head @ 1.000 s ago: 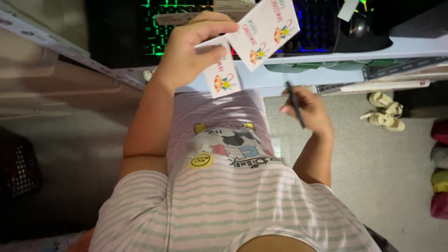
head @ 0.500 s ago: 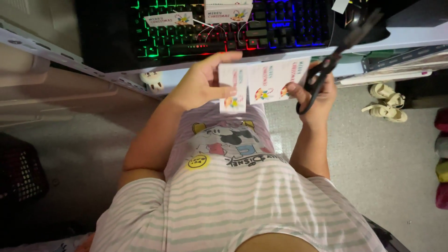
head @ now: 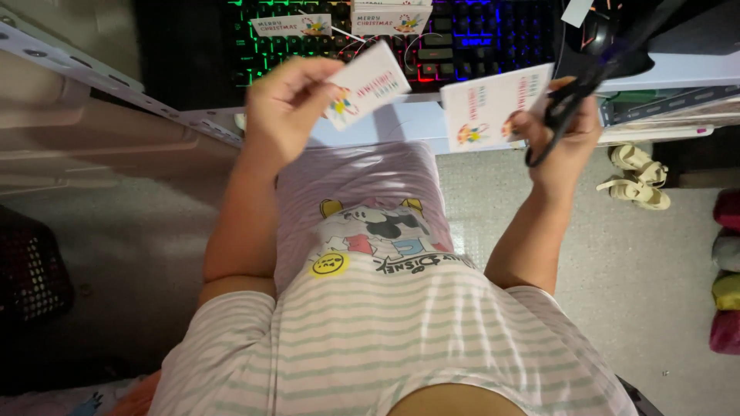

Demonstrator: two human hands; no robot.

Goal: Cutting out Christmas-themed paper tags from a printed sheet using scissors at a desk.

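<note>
Head view, looking down over a striped shirt (head: 401,347) and lap. Items:

1. Left hand (head: 289,104), at about 11 o'clock from the lap: it is pinching a small white greeting card (head: 368,83) by its lower left corner, the card tilting up toward 1 o'clock, held in the air just in front of the bench edge (head: 401,123).

2. Right hand (head: 563,135), at about 1 o'clock: it is gripping both a larger white card strip (head: 489,104) and black-handled scissors (head: 566,104), fingers through or around the handles; whether the blades are open is not clear.

3. Lit keyboard (head: 462,35) at 12 o'clock, with further printed cards (head: 291,25) lying on its keys.

4. Pale sandals (head: 636,177) on the floor at 3 o'clock.

Risks, as judged: the right hand is carrying two things at once, so the strip is likely to slip or crease under the scissor handles. The small card is held by a corner only and could drop to the lap. The blades are pointing up toward the bench clutter and could snag something.
</note>
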